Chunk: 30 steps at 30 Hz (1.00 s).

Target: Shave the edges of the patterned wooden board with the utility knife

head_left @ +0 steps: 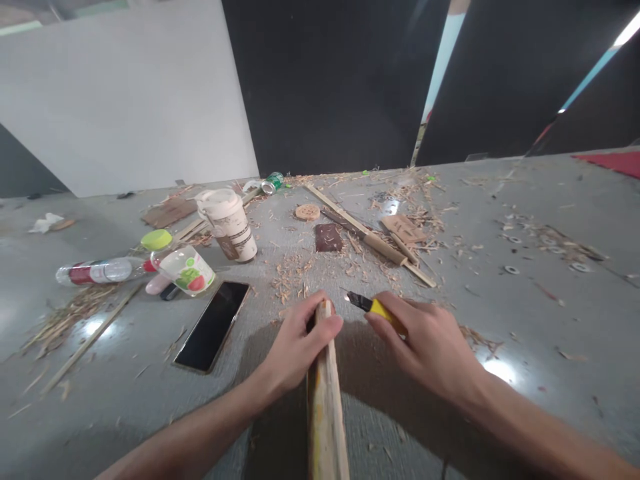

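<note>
My left hand (303, 340) is closed around the far end of a long, pale wooden stick (327, 413), its thumb lying across the top. The stick runs from that grip down to the bottom edge of the view. To the right, my right hand (425, 340) is wrapped around a yellow and black utility knife (383, 312). The knife's dark tip points left toward the stick's end, with a gap between them. Wood shavings (293, 275) are scattered on the grey floor just beyond my hands.
At left are a phone (213, 327), a paper cup (229, 227) with a lid, a clear plastic jar (187, 270) and a plastic bottle (105, 272). Ahead lie a brown square (328, 237), a round wooden disc (307, 212), wood strips (380, 245) and a green can (273, 183). Dark panels (335, 87) stand behind.
</note>
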Available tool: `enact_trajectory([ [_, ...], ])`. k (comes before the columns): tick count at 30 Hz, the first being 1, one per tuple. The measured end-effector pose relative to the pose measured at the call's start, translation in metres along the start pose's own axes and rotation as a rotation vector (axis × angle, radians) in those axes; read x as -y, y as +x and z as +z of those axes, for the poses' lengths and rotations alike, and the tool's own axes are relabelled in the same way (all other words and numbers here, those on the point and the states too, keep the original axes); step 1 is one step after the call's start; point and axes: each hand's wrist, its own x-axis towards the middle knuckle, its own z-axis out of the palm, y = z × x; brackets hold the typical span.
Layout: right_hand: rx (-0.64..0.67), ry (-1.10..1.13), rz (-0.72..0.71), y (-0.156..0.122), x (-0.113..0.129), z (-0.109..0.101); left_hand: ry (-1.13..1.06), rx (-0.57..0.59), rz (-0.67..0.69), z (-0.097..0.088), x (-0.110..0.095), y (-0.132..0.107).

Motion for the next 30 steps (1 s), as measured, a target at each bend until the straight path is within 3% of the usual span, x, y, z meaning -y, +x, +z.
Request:
enact_trajectory([
  [4, 0.028, 0.112, 0.026, 0.001, -0.001, 0.001, -0.014, -0.070, 0.051, -0.003, 0.003, 0.002],
  [9, 0.055, 0.290, 0.112, 0.005, -0.003, 0.000, -0.046, -0.488, 0.090, -0.013, 0.011, 0.010],
  [12, 0.051, 0.429, 0.233, 0.010, -0.008, 0.001, -0.053, -0.627, 0.069, -0.016, 0.015, 0.013],
  [18, -0.017, 0.704, 0.420, 0.012, -0.022, 0.008, -0.012, -0.663, 0.008, -0.015, 0.014, 0.013],
  [30, 0.004, 0.786, 0.363, 0.005, -0.016, 0.011, -0.123, -0.616, -0.053, -0.018, 0.017, 0.015],
])
